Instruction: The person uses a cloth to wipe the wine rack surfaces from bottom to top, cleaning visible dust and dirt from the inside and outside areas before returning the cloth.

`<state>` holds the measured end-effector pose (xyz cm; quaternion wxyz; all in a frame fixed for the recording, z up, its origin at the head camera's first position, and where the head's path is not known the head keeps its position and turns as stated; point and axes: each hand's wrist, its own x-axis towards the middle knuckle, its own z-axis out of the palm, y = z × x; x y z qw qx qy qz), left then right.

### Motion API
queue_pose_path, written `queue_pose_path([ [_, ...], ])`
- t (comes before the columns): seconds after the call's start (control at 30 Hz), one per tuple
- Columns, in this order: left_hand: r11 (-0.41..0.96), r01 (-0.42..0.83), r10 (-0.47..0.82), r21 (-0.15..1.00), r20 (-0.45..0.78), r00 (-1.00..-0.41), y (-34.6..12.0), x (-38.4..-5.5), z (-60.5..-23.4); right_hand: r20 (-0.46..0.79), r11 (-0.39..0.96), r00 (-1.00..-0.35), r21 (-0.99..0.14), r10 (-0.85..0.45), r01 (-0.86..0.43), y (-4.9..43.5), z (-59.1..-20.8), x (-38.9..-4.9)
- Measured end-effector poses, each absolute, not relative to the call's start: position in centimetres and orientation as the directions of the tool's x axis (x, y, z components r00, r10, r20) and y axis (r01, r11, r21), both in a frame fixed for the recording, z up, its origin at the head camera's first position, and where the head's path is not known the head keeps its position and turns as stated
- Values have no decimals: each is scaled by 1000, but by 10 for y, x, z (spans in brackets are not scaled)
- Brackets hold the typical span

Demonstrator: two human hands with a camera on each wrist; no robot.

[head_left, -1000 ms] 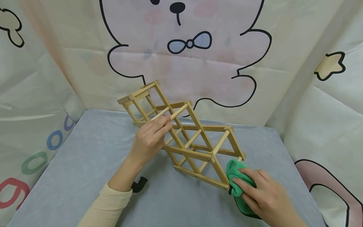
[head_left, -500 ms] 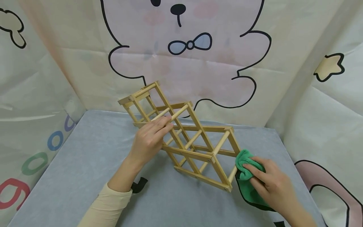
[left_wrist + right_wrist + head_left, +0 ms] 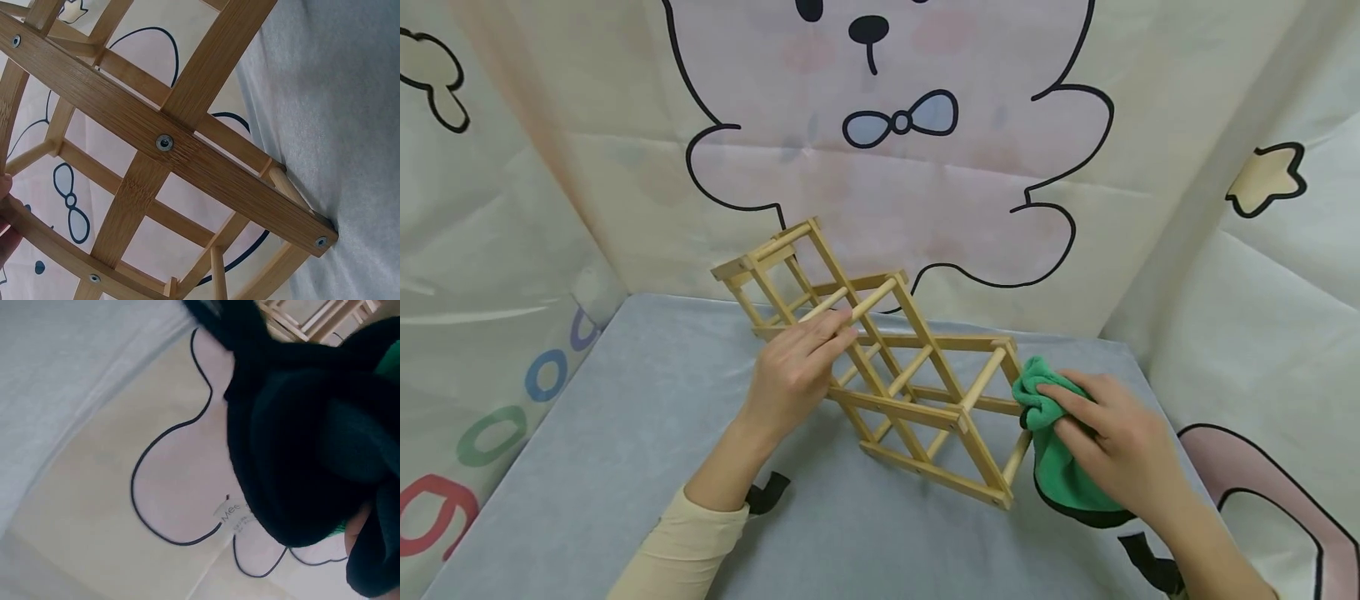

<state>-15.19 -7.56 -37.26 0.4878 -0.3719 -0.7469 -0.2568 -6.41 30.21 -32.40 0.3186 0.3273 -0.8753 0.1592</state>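
Note:
A folding wooden wine rack (image 3: 895, 407) with round dowels stands tilted over the table, its left end higher. My left hand (image 3: 797, 367) grips it near the middle, fingers on an upper rail. In the left wrist view, only the fingertips (image 3: 5, 187) show at the edge beside the rack's slats (image 3: 231, 185). My right hand (image 3: 1120, 437) pinches a bunched green cloth (image 3: 1071, 479) with a dark edge, against the slat at the rack's right end. The cloth's dark underside (image 3: 300, 456) fills much of the right wrist view and hides most of that hand.
A grey-blue cloth covers the table (image 3: 625, 442). Behind it hangs a backdrop (image 3: 902, 200) printed with a cartoon bear, and printed sheets stand at both sides. Black straps (image 3: 1142, 558) show at the wrists.
My right hand has moved the green cloth from the rack's lower right corner, up and away along its right end. The left hand and the rack have stayed in place.

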Motion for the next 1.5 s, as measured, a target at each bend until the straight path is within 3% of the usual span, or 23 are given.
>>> queue_pose_path([
  [0.1,590,807,299,34,919,-258,-76,-151,-372,669,729,-590,-105,-452,-676,294,-317,-72],
  [0.37,592,805,302,37,916,-264,-76,-151,-373,752,696,-526,-127,-397,-707,273,-306,-89],
  [0.6,595,802,289,43,920,-264,-76,-152,-372,750,668,-445,-6,-489,-744,255,-302,-84],
  [1.03,597,801,290,49,917,-273,-76,-152,-372,695,506,-323,69,-643,-860,235,-293,-54],
  [1.5,596,802,287,44,921,-265,-76,-153,-373,592,540,-376,120,-712,-833,252,-311,-26],
])
